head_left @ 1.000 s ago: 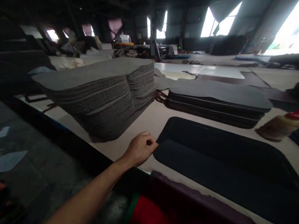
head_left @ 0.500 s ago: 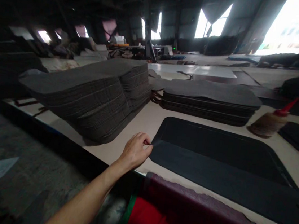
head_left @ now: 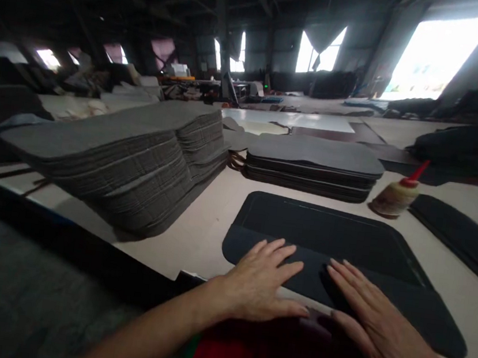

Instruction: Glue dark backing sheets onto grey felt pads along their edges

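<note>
A black rounded panel (head_left: 324, 227) lies flat on the pale table, a strip of dark material covering its near half. Over the near left part of that strip is my left hand (head_left: 264, 278), fingers spread and holding nothing. My right hand (head_left: 371, 311) is to its right above the same strip, fingers stretched out and also without anything in them. Whether the palms press on the material or hover just above it, I cannot tell. Beyond the panel's far right side stands a squeeze bottle (head_left: 395, 197) with a red pointed nozzle, upright.
Left of the panel rises a tall stack of grey cut sheets (head_left: 148, 173). A lower stack of grey pieces (head_left: 310, 167) sits behind the panel. More black pieces (head_left: 462, 235) lie at the right. The table's front edge (head_left: 152, 276) drops to a concrete floor.
My left hand has left the panel's left edge, where it was pinching, and moved right with fingers spreading. My right hand has come in from the right edge. The view has shifted slightly right.
</note>
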`<state>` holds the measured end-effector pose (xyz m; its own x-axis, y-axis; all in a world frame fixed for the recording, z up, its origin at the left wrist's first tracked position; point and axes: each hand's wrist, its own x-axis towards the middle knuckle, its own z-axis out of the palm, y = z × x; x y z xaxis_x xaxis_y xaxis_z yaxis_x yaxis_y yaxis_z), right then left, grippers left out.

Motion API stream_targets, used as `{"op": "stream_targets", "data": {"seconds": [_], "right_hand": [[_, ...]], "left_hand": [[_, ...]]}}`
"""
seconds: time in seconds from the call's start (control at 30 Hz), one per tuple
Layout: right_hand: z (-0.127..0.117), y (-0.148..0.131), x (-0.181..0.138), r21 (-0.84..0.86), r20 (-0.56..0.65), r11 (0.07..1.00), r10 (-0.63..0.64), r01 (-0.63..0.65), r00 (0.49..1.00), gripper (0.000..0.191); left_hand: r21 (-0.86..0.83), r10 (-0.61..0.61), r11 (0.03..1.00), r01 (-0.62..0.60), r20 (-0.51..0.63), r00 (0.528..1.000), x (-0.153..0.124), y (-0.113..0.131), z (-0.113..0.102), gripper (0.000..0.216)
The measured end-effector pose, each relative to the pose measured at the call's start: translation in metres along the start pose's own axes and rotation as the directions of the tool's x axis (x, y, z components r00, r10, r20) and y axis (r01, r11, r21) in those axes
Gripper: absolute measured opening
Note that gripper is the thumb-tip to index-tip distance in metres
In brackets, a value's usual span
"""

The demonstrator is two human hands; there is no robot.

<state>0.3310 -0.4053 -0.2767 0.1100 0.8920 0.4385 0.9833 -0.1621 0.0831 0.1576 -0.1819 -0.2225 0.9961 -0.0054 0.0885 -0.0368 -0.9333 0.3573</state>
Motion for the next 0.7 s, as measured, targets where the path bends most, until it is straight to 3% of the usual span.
{"op": "stream_targets", "data": {"seconds": [0.1,0.27,0.4,0.57,0.7], "right_hand": [[0.01,-0.008,-0.006,-0.101,0.025,0.994,-0.032,0.034,0.999,0.075],[0.001,0.01,-0.044,-0.206,0.025,0.976,0.083,-0.076,0.996,0.081],[-0.007,0.022,-0.067,-0.239,0.025,0.955,0.186,-0.175,0.982,0.08],[-0.012,0.038,-0.087,-0.259,0.086,0.917,0.335,-0.304,0.938,0.078],[-0.019,0.061,-0.097,-0.212,0.098,0.868,0.477,-0.45,0.873,0.068]], "left_hand": [[0.049,-0.062,0.997,0.061,0.035,0.997,-0.007,-0.006,0.004,0.085],[0.175,-0.189,0.969,0.177,0.053,0.981,-0.039,-0.028,-0.006,0.085],[0.286,-0.249,0.927,0.241,-0.009,0.968,-0.064,-0.044,-0.006,0.083],[0.381,-0.168,0.9,0.211,-0.143,0.975,-0.078,-0.071,-0.006,0.08],[0.297,-0.053,0.944,0.146,-0.3,0.953,-0.091,-0.084,-0.007,0.062]]}}
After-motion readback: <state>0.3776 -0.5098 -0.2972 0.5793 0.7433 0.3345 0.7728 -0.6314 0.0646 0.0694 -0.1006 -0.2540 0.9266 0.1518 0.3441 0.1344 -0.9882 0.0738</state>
